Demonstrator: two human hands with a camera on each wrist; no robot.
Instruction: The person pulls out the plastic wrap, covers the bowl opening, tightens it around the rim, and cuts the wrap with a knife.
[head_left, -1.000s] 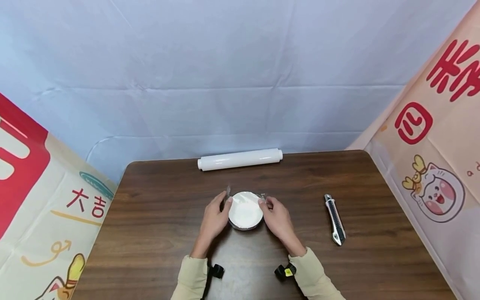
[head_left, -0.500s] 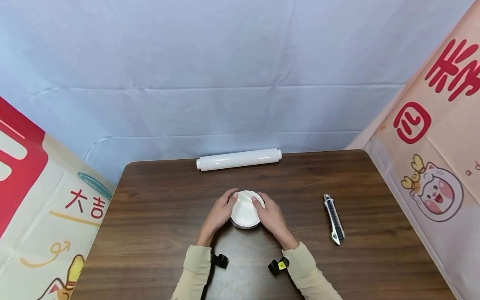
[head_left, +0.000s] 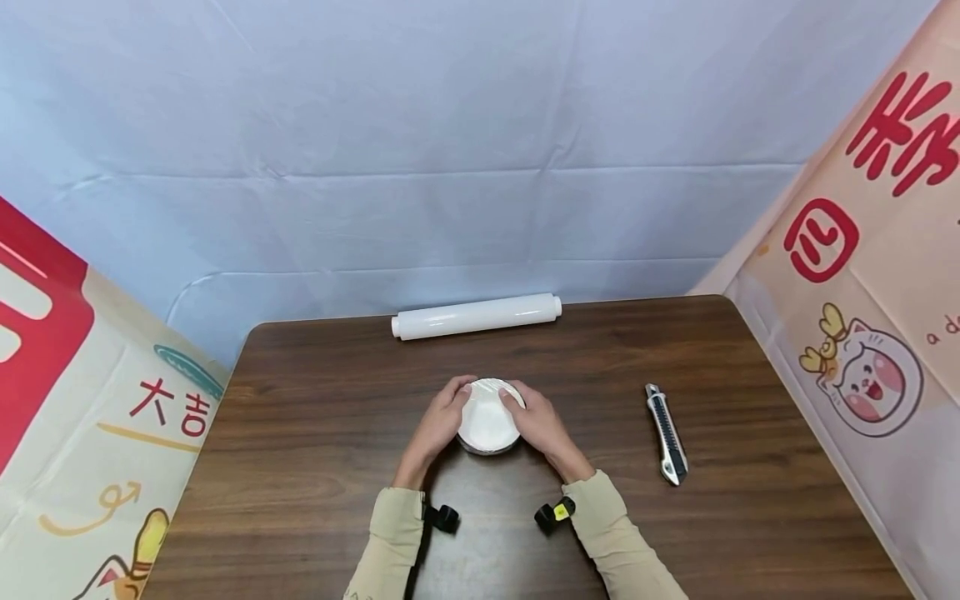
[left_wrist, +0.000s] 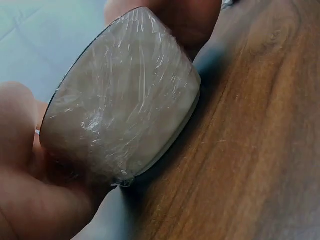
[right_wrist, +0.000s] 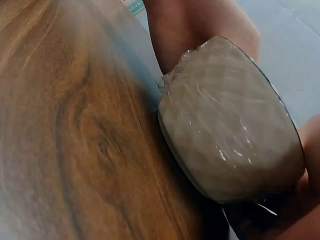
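Observation:
A small round bowl [head_left: 487, 423] with a white top stands on the table between both hands. Clear cling film [left_wrist: 142, 85] wraps it, stretched across the mouth and lying wrinkled and shiny down its wall. From the left, my left hand [head_left: 440, 422] grips the bowl's side, thumb at the rim. My right hand [head_left: 542, 423] holds the opposite side, its thumb lying over the edge of the covered top. A quilted diamond pattern shows through the film on the bowl's wall [right_wrist: 235, 125] in the right wrist view. The fingers behind the bowl are mostly hidden.
A white roll of cling film [head_left: 477, 317] lies along the back edge of the brown wooden table [head_left: 315, 467]. To the right is a utility knife [head_left: 667, 435]. A pale cloth [head_left: 360, 150] hangs behind, with printed banners on both sides.
Both hands have closed in from holding loose film ends beside the bowl to gripping its sides. The film ends that stuck out are now pressed down. Over the last half second little has moved.

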